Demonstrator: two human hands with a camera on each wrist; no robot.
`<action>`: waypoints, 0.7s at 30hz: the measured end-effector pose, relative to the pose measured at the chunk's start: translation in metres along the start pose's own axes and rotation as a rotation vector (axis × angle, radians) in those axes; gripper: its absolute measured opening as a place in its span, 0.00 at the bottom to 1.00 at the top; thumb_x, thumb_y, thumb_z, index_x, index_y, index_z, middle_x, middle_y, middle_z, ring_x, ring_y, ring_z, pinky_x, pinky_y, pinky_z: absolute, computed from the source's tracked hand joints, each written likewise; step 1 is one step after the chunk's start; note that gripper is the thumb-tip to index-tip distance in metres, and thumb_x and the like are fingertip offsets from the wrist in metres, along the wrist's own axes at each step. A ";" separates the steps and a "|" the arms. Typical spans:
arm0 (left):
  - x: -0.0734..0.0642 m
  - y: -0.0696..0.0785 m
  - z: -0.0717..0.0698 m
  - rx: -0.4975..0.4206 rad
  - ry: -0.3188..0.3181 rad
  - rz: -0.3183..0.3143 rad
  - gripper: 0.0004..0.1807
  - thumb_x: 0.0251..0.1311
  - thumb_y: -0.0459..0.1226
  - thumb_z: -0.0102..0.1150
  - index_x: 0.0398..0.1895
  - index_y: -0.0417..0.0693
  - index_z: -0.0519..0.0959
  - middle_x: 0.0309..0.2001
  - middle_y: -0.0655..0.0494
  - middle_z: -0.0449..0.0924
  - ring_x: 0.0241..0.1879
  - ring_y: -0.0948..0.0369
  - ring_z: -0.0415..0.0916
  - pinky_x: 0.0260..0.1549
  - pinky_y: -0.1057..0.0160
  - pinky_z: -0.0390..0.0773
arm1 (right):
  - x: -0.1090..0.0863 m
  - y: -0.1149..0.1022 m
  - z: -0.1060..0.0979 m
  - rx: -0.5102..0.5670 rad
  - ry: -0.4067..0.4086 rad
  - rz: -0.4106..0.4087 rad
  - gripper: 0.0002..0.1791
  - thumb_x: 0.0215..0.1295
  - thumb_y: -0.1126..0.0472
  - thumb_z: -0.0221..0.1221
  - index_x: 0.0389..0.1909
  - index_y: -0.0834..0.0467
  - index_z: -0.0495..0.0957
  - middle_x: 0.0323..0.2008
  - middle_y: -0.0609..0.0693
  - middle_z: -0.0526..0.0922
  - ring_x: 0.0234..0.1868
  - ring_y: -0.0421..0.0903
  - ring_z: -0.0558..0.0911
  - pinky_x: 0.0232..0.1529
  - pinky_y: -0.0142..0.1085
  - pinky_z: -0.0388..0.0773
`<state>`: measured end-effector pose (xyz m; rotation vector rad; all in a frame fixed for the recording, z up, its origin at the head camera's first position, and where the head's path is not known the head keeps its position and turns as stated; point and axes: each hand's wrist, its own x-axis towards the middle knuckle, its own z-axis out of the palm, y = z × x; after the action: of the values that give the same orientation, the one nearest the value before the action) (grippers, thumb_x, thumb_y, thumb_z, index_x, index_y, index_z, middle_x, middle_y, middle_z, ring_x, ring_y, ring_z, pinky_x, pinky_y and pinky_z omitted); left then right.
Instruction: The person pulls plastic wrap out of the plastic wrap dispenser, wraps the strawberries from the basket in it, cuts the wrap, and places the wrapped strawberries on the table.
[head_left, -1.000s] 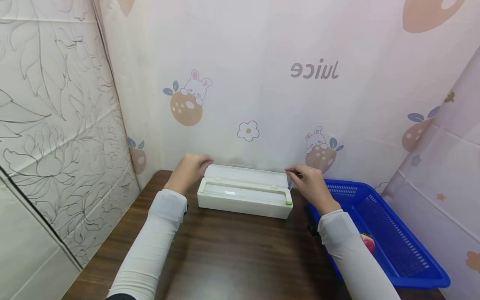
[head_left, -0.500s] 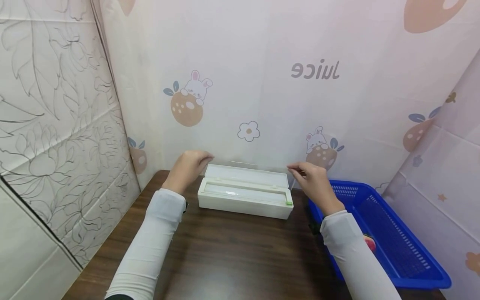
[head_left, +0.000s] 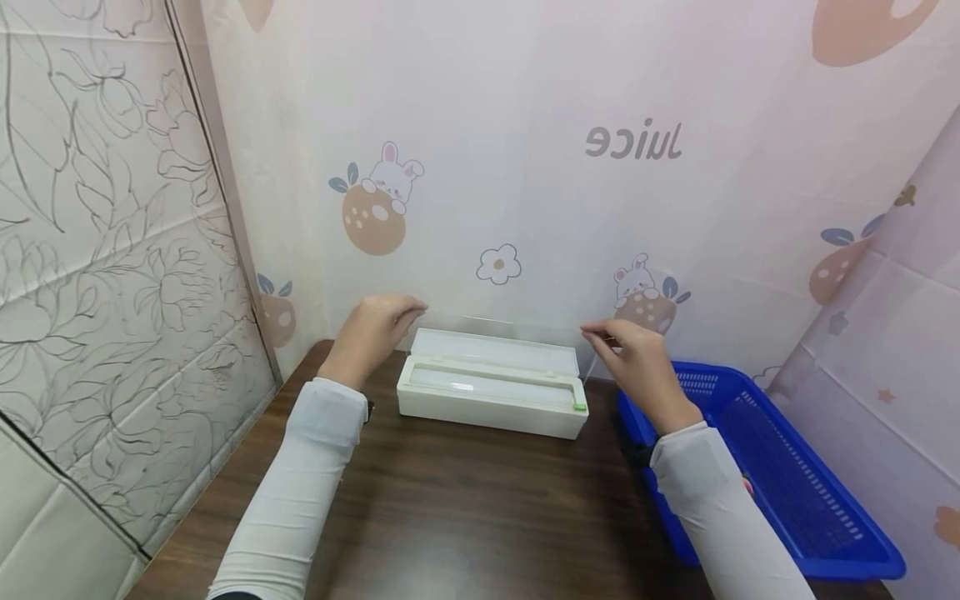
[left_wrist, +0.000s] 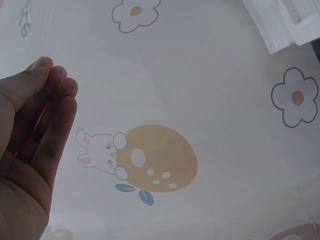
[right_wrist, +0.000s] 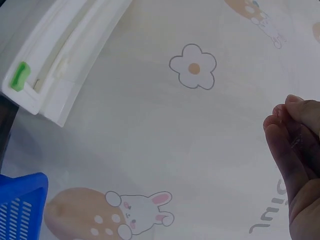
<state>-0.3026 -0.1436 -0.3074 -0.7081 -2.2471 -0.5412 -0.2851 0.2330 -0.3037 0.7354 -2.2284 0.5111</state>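
- Above the raised lid (head_left: 491, 350) of the white cling-film dispenser (head_left: 487, 419): clear film (head_left: 487, 321), stretched between left hand (head_left: 369, 335) and right hand (head_left: 637, 367), visible mainly by a thin glint.
- At the left: thumb and fingertips pressed together, pinching film.
- At the right: thumb against fingertips too, also pinching film, slightly lower than the left.
- Compared with a second ago: both hands a little higher, right one also farther out, wider gap between them, glint raised higher over the lid.
- On the dark wooden table (head_left: 465, 508): dispenser unmoved, lid tipped back, green slider (head_left: 580, 407) at the right end.
- Behind the right sleeve (head_left: 731, 512): red item (head_left: 747, 485) in the blue plastic basket (head_left: 813, 475), nearly hidden now, showing more earlier.
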 end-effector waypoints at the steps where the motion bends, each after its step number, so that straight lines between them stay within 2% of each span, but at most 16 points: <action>1: 0.000 0.001 -0.001 0.003 0.001 0.000 0.08 0.60 0.36 0.58 0.40 0.47 0.83 0.39 0.52 0.85 0.41 0.59 0.79 0.43 0.58 0.81 | 0.000 0.000 -0.002 -0.006 -0.004 -0.003 0.08 0.60 0.62 0.61 0.40 0.57 0.83 0.35 0.51 0.85 0.35 0.41 0.80 0.35 0.43 0.83; 12: 0.001 0.014 -0.014 0.020 0.034 0.002 0.09 0.61 0.36 0.57 0.41 0.47 0.83 0.39 0.52 0.85 0.40 0.58 0.79 0.42 0.57 0.81 | -0.001 -0.009 -0.016 -0.033 0.023 -0.004 0.09 0.60 0.62 0.61 0.40 0.57 0.83 0.36 0.51 0.85 0.36 0.40 0.80 0.34 0.42 0.84; 21: 0.001 0.023 -0.026 0.004 0.089 0.023 0.09 0.60 0.36 0.58 0.42 0.47 0.83 0.38 0.53 0.85 0.39 0.59 0.78 0.41 0.58 0.81 | 0.003 -0.016 -0.027 -0.026 0.072 -0.052 0.08 0.59 0.64 0.61 0.40 0.57 0.83 0.34 0.51 0.85 0.34 0.41 0.80 0.30 0.43 0.82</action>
<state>-0.2760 -0.1404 -0.2854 -0.6930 -2.1542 -0.5465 -0.2626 0.2353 -0.2815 0.7474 -2.1395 0.4749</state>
